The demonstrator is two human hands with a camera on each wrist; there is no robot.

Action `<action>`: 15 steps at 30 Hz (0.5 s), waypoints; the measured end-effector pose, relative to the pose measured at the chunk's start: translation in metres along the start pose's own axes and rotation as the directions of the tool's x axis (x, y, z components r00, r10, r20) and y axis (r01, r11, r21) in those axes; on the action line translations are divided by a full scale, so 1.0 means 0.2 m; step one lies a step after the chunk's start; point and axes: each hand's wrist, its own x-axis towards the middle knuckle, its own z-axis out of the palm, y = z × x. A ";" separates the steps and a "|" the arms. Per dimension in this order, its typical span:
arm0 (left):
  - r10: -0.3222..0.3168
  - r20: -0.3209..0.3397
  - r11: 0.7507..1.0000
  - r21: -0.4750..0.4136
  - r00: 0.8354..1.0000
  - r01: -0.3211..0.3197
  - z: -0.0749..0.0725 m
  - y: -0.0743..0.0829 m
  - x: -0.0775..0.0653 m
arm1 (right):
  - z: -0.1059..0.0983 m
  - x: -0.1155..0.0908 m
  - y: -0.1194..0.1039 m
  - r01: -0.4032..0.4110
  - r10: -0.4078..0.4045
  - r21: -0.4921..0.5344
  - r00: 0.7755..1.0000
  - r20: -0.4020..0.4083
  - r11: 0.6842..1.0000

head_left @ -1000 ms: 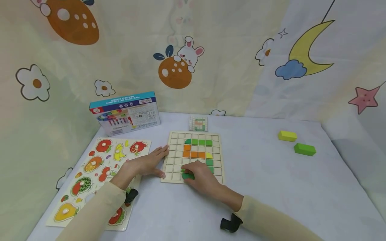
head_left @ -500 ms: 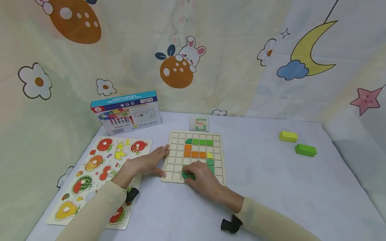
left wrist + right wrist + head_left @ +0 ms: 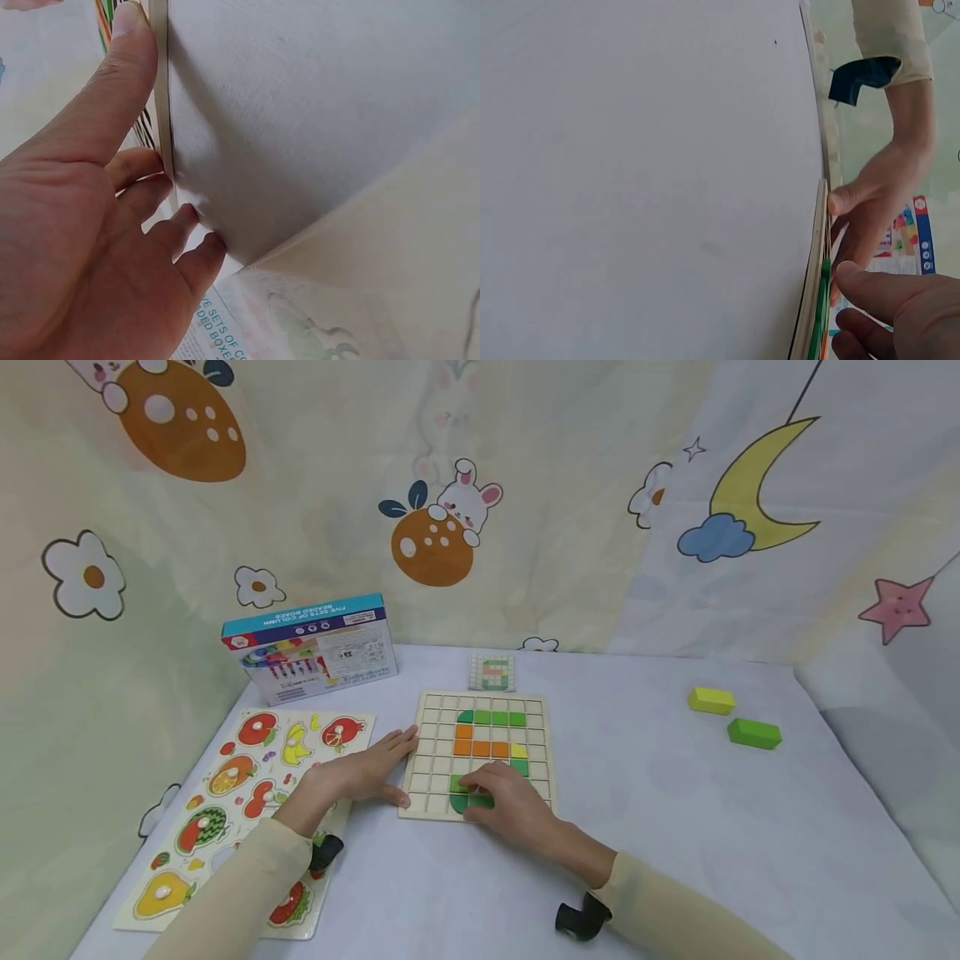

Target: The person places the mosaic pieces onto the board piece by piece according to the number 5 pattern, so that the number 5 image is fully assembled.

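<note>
My left hand rests along the left edge of a wooden grid board, fingers extended and thumb at the lower corner. In the left wrist view its thumb lies along the board's rim. My right hand is over the board's lower part, with thumb and index finger apart around the green tiles. A rounded green tile and a light green tile show beside its fingertips; the hand covers others nearby. Orange tiles, a yellow tile and an upper row of green tiles sit in the grid.
A small pattern card lies behind the board. At left are a fruit puzzle board, under the left forearm, and a standing cardboard box. A yellow block and a green block lie at the right.
My right hand has shifted slightly to the right, and more of the green tiles at the board's lower edge shows. The left hand stays at the board's edge; the head view tilts slightly.
</note>
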 end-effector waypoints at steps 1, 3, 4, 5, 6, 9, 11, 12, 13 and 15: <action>-0.001 -0.003 1.000 0.002 1.000 0.001 0.00 0.00 0.00 | 0.00 0.00 0.01 -0.004 0.004 0.010 1.000 -0.001 1.000; -0.004 -0.006 1.000 0.005 1.000 0.004 -0.01 -0.01 0.00 | -0.01 0.00 0.02 0.000 0.000 0.022 1.000 -0.006 1.000; -0.004 -0.007 1.000 0.008 1.000 0.004 -0.01 -0.01 0.00 | -0.01 0.01 0.03 0.006 -0.006 0.023 1.000 -0.009 1.000; -0.005 -0.006 1.000 0.010 1.000 0.005 -0.01 -0.01 0.00 | 0.00 0.01 0.03 0.010 -0.010 0.025 1.000 -0.008 1.000; -0.006 -0.006 1.000 0.010 1.000 0.006 -0.01 -0.01 0.00 | 0.00 0.01 0.03 0.020 -0.020 0.024 1.000 -0.005 1.000; -0.004 -0.002 1.000 0.015 1.000 0.004 0.00 -0.01 0.00 | 0.02 0.02 0.03 0.055 -0.055 0.017 0.998 0.008 0.998; 0.001 -0.002 1.000 0.017 1.000 -0.001 0.00 -0.01 0.00 | 0.03 0.03 0.03 0.069 -0.069 0.008 0.998 0.013 0.998; 0.005 -0.002 1.000 0.019 1.000 -0.005 0.00 -0.01 0.00 | 0.03 0.03 0.03 0.076 -0.076 0.001 0.997 0.012 0.997; 0.008 -0.003 1.000 0.020 1.000 -0.008 0.00 -0.01 0.00 | 0.03 0.03 0.03 0.080 -0.080 -0.005 0.997 0.013 0.997; 0.008 -0.004 1.000 0.022 1.000 -0.008 0.00 -0.01 0.00 | 0.03 0.03 0.03 0.076 -0.075 -0.011 0.997 0.017 0.997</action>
